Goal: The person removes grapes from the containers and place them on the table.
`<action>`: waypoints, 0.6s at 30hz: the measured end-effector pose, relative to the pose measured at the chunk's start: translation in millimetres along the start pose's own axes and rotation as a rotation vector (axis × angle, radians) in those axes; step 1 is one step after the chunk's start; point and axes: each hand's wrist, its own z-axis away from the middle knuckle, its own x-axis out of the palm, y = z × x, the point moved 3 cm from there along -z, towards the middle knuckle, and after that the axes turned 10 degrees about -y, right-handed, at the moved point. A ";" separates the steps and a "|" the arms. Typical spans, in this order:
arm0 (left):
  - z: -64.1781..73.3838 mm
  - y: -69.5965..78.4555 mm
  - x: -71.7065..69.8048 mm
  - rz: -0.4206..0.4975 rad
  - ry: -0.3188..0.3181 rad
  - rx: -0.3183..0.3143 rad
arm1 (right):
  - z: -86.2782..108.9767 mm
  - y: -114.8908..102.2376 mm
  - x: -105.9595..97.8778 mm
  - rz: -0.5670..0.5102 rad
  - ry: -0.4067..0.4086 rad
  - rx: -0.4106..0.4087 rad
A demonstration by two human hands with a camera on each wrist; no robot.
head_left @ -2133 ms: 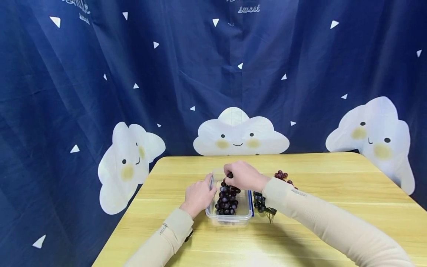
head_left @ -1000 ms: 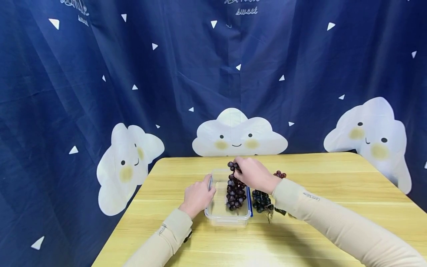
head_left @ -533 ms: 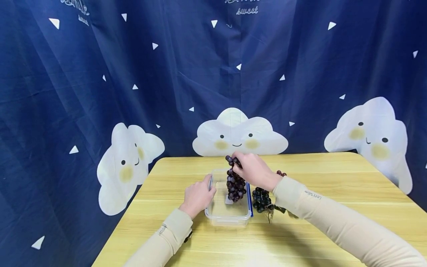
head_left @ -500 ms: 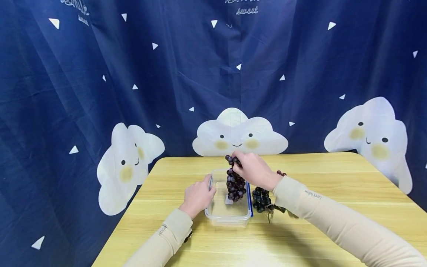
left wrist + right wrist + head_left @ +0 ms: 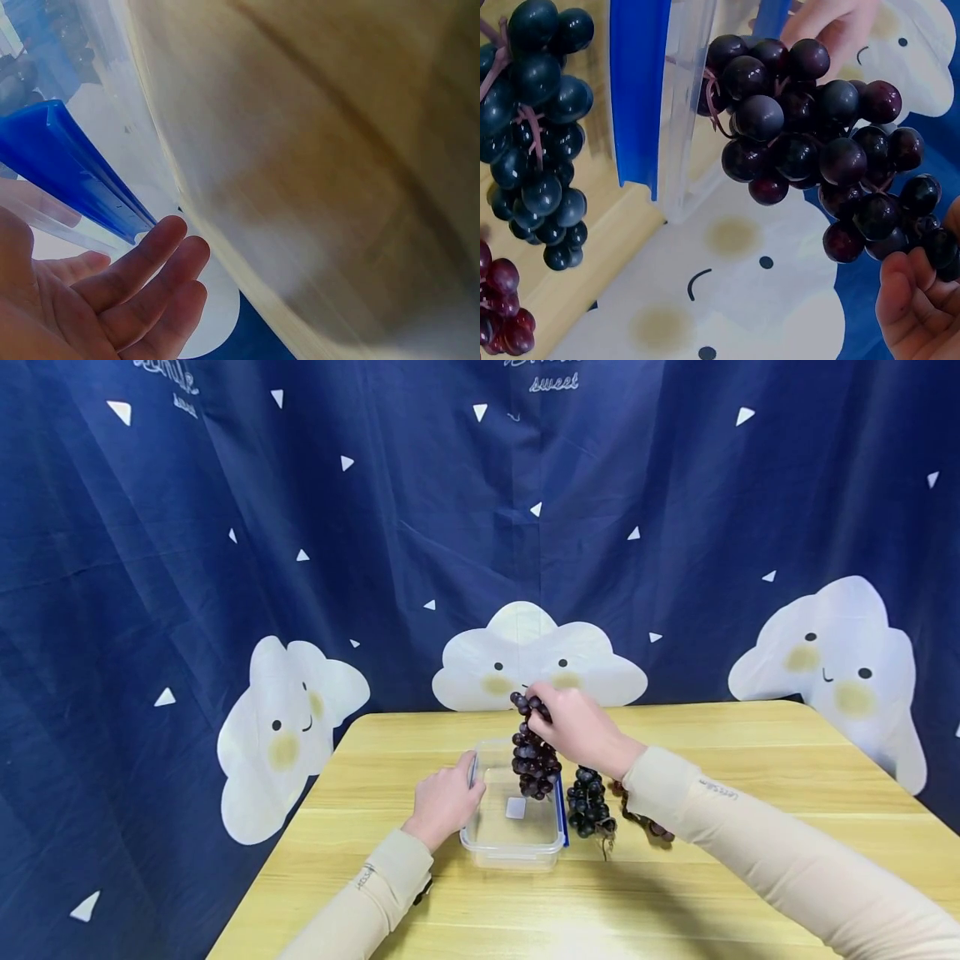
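Note:
My right hand [image 5: 576, 729] pinches the upper end of a dark purple grape bunch [image 5: 536, 766], which hangs over the clear plastic food container [image 5: 513, 850]. Its fingertips [image 5: 898, 289] meet the end grapes in the right wrist view. The left hand [image 5: 445, 802] holds the container's left side, thumb over the rim. In the left wrist view, its fingers lie beside a blue locking flap [image 5: 67, 165]. A small white square [image 5: 515, 807] shows at the container's bottom.
Right of the container lies a black grape bunch [image 5: 588, 806] with a brown stem. A reddish grape bunch [image 5: 658, 832] lies beyond it, partly covered by my right forearm. The wooden table [image 5: 360, 827] backs onto a blue curtain [image 5: 420, 485] printed with clouds.
My right hand has lifted the purple grape bunch up out of the container and slightly to the right, uncovering the white square. The left hand has stayed in place.

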 end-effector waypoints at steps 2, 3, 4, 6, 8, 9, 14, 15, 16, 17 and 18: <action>0.1 -0.3 0.0 0.000 -0.001 -0.001 | 0.4 1.2 -3.1 -0.001 0.007 -0.005; 0.0 -0.6 0.1 0.001 0.000 -0.001 | 0.7 2.1 -4.7 -0.002 0.006 -0.001; -0.1 -0.6 0.2 0.003 0.000 0.000 | 1.0 2.9 -6.6 -0.003 0.007 0.001; -0.4 -0.6 0.6 0.006 0.000 0.002 | 2.0 4.2 -10.8 -0.007 0.007 0.008; -0.5 -0.7 0.9 0.006 -0.004 0.004 | 3.7 5.0 -15.4 -0.008 0.007 0.019; -0.5 -0.8 1.0 0.006 -0.006 0.004 | 4.5 5.4 -17.7 -0.004 0.008 0.025; -0.1 -0.9 0.9 0.012 -0.006 0.006 | 10.1 8.3 -27.9 0.034 0.020 0.039; 0.1 -1.0 0.7 0.015 -0.005 0.006 | 11.4 9.3 -29.7 0.042 0.028 0.037; 0.0 -1.0 0.8 0.015 -0.005 0.007 | 12.9 10.5 -31.6 0.048 0.035 0.033; 0.0 -1.1 0.7 0.014 -0.006 0.007 | 14.6 11.3 -33.7 0.056 0.045 0.029; -0.3 -1.0 0.7 0.014 -0.006 0.008 | 16.2 12.2 -35.8 0.063 0.056 0.024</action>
